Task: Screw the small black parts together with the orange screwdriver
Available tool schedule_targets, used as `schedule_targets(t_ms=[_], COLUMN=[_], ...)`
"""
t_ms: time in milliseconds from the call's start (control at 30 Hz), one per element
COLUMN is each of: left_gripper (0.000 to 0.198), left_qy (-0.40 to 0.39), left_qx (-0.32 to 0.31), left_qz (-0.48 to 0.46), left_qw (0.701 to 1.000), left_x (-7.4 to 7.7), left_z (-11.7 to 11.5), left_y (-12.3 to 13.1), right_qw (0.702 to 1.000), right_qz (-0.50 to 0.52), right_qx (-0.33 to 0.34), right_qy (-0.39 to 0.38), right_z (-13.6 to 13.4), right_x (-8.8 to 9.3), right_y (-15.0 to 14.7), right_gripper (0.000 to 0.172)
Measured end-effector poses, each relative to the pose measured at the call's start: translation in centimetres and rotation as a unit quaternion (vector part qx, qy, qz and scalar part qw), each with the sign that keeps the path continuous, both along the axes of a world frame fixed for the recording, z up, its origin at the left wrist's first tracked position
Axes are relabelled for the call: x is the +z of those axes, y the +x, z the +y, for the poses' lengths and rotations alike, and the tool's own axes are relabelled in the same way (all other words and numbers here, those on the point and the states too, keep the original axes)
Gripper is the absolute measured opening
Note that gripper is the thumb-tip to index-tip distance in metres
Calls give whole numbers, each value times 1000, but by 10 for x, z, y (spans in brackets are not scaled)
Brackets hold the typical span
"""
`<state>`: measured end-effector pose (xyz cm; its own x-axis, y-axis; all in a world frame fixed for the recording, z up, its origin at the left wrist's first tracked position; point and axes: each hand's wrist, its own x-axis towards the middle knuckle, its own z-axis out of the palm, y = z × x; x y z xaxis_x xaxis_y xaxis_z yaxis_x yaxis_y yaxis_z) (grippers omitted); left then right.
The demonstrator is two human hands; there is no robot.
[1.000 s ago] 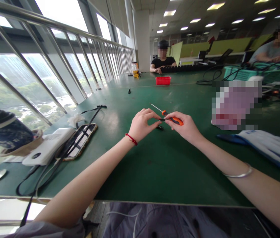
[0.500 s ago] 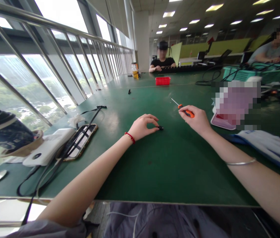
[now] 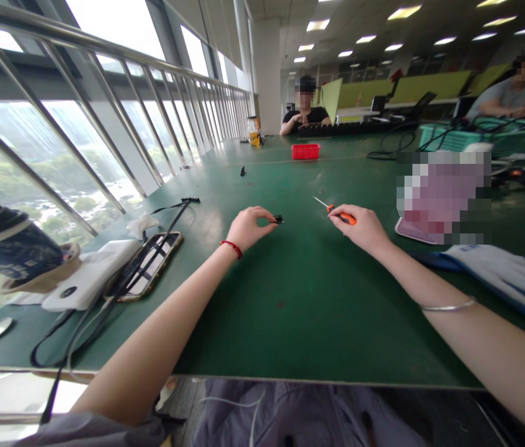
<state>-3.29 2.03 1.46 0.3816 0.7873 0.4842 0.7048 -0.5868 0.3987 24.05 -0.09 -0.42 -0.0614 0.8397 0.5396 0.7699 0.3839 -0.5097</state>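
Note:
My left hand (image 3: 252,225) pinches a small black part (image 3: 278,219) between thumb and fingertips, just above or on the green table (image 3: 290,335); its exact kind is too small to make out. To the right, my right hand (image 3: 360,225) is closed round an orange and black screwdriver (image 3: 347,218). The screwdriver's thin metal shaft points up and left, toward the far side of the table, with a gap between its tip and the black part. Another small black piece (image 3: 242,171) lies farther off on the table.
A red tray (image 3: 306,151) stands at the back. At left are a phone (image 3: 153,267) with black straps, a white box-like device (image 3: 90,273) and a cup (image 3: 6,242). Gloves (image 3: 499,273) lie at right, near a teal basket (image 3: 444,136). Two people sit beyond.
My left hand has moved left and slightly away from me with the small black part. My right hand has shifted a little left with the screwdriver. The far person's hand has risen.

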Motion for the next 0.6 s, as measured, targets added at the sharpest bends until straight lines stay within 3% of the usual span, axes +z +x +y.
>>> schedule_targets(t_ms=[67,167,267,400,600], left_gripper=[20,25,28,28,28], left_qy=[3,-19,-58,-98,-98], left_qx=[110,279,366,388,359], left_qz=[1,18,22,46,29], left_qw=[994,960,929,915,928], left_x=[9,17,17,14,17], left_z=[7,14,17,18,22], left_y=[-26,-67,-97,-112,-123], right_qw=[1000,1000,1000,999,999], right_qz=[-4,-12,-17,-11,-21], right_qx=[1,6,9,8,13], right_qy=[-6,-12,-13,-34,-39], right_z=[0,-1,-1,-1,-1], right_x=[0,0,-1,-2,0], right_y=[0,-1,-2,-2,-1], right_gripper=[18,18,18,18,18])
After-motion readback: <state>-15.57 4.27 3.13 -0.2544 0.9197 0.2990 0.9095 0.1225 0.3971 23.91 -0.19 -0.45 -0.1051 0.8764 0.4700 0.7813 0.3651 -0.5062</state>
